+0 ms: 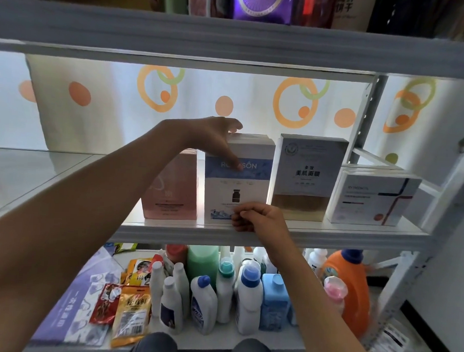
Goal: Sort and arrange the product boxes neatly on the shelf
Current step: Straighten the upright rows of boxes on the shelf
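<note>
The upright blue-and-white cardboard box stands on the white metal shelf between a pink box and a grey-fronted box, its long axis vertical, left hand gripping its top corner, right hand pinching its bottom edge.

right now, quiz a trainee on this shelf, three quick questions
1. True or false: the pink box stands left of the blue and white box.
2. How many product boxes stand on the middle shelf?
3. Which hand holds the blue and white box's top corner? A) left hand B) right hand

Key: 1 true. 2 four: pink, blue and white, grey box with a gold band, white box with a cross stripe. 3 A; the right hand's curled fingers are at its lower front edge.
</note>
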`<state>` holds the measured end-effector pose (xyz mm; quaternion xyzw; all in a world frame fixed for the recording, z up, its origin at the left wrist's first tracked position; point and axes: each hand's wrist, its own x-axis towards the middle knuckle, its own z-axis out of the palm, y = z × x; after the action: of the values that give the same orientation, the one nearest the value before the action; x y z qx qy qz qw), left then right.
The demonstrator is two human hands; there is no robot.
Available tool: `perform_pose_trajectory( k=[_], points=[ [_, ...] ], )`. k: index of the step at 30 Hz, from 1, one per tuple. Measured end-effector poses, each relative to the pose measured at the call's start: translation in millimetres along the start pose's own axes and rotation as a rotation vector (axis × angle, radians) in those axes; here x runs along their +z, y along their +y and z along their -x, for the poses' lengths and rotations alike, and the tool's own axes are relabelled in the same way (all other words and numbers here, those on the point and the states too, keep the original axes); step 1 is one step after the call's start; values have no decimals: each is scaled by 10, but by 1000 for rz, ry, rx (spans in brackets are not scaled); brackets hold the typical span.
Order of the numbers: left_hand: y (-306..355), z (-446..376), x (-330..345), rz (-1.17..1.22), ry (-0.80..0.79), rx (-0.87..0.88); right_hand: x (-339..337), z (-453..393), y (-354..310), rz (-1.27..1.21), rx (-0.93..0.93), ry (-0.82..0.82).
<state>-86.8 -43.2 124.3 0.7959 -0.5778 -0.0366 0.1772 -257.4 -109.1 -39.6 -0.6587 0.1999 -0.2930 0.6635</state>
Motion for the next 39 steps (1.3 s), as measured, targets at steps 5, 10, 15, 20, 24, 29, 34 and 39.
perform_pose_trajectory(
  k=[5, 10, 15, 20, 24, 29, 34, 39],
  points=[
    [15, 60, -19, 25, -1, -2, 19, 21, -12, 31, -13, -3],
    [-40, 264, -9, 61, 65, 26, 167, 74, -35, 15, -33, -48],
    [-326, 649, 64, 57, 170, -10, 577, 90, -123, 54, -83, -164],
    [-799, 997, -32, 25, 231, -142, 1036, 98, -34, 208, -94, -231],
    [-1036, 1086, -77, 103, 204, -190, 1229, 71, 73, 360, -118, -215],
    [-1221, 1014, 9, 270, 219, -177, 1281, 21, 121, 363, -124, -179],
    [-1333, 978, 58, 423, 313, -174, 1248, -24, 83, 255, -73, -190],
    [-1379, 1015, 176, 699, 267, -153, 1258, -67, 116, 241, -71, -180]
  ],
)
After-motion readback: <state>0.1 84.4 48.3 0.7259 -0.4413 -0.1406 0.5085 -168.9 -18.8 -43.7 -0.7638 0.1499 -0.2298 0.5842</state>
